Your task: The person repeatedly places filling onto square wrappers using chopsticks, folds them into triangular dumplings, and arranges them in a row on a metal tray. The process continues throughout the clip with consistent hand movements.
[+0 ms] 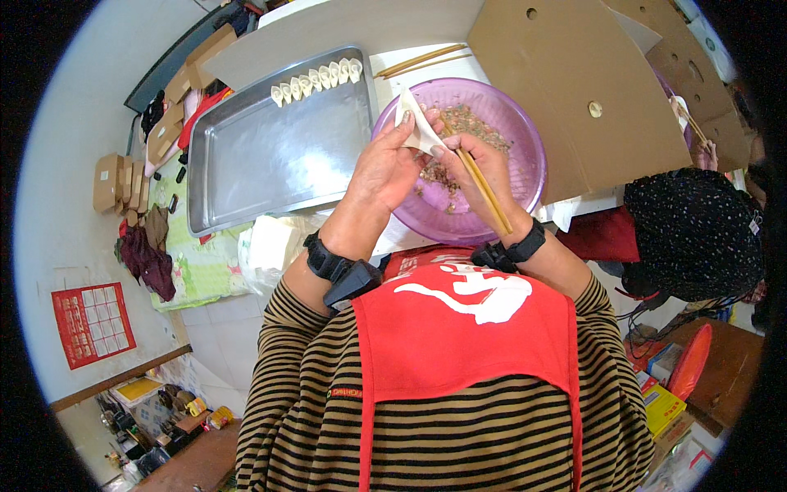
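Observation:
Both my hands are over a purple plastic basin (532,154) that holds a chopped filling (473,123). A white dough wrapper (421,132), partly folded to a point, rests in the fingers of my left hand (387,160). My right hand (482,166) grips a pair of wooden chopsticks (486,190), and its fingertips touch the wrapper's lower corner. Whether filling lies inside the wrapper is hidden. Left of the basin is a metal tray (276,160) with a row of several folded dumplings (316,80) along its far side.
More chopsticks (424,60) lie behind the basin. Cardboard panels (553,80) stand at the right and back. A stack of wrappers (276,243) in a plastic bag sits by the tray's near edge. At far right, another person's hand (707,155) holds chopsticks beyond the cardboard.

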Action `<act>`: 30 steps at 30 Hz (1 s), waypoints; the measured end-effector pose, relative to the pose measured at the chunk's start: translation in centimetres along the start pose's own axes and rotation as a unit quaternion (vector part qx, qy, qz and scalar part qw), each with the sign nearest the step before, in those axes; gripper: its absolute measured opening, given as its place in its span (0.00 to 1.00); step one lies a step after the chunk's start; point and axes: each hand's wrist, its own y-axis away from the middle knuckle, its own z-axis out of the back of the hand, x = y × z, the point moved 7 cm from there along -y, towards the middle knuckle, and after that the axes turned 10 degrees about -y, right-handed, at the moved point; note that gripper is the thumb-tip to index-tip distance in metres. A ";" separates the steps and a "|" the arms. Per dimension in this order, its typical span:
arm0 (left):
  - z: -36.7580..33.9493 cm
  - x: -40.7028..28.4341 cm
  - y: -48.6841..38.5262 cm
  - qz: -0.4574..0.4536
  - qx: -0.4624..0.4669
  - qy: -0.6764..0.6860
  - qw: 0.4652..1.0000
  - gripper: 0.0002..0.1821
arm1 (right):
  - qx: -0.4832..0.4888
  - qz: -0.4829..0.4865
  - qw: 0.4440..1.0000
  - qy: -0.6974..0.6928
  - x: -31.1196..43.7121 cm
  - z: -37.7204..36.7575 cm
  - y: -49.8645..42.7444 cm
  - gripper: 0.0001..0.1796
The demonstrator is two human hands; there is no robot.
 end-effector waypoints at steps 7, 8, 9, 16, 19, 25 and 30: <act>-0.5 -0.5 -0.4 -0.044 0.079 -0.014 0.996 0.13 | -0.008 0.195 0.938 0.288 3.1 0.6 0.5 0.05; -0.1 -0.6 -0.4 -0.055 0.041 -0.072 0.995 0.12 | -0.007 0.213 0.920 0.329 3.5 0.5 0.5 0.06; 0.1 -0.7 -0.5 -0.060 0.006 -0.137 0.989 0.11 | -0.004 0.245 0.908 0.339 4.0 0.3 0.6 0.07; -1.5 -3.1 0.9 -0.228 -0.027 -0.656 0.719 0.09 | 0.018 0.315 0.845 0.433 5.6 0.0 1.3 0.12; -2.2 -2.9 1.6 -0.242 -0.011 -0.736 0.632 0.10 | 0.034 0.340 0.829 0.442 5.7 -0.4 1.6 0.13; -2.6 -2.3 2.1 -0.230 0.058 -0.766 0.597 0.09 | 0.092 0.239 0.890 0.377 4.0 -0.1 1.3 0.13; -1.7 -2.3 2.2 -0.171 0.098 -0.760 0.620 0.11 | 0.092 0.056 0.965 0.238 1.4 0.4 0.7 0.10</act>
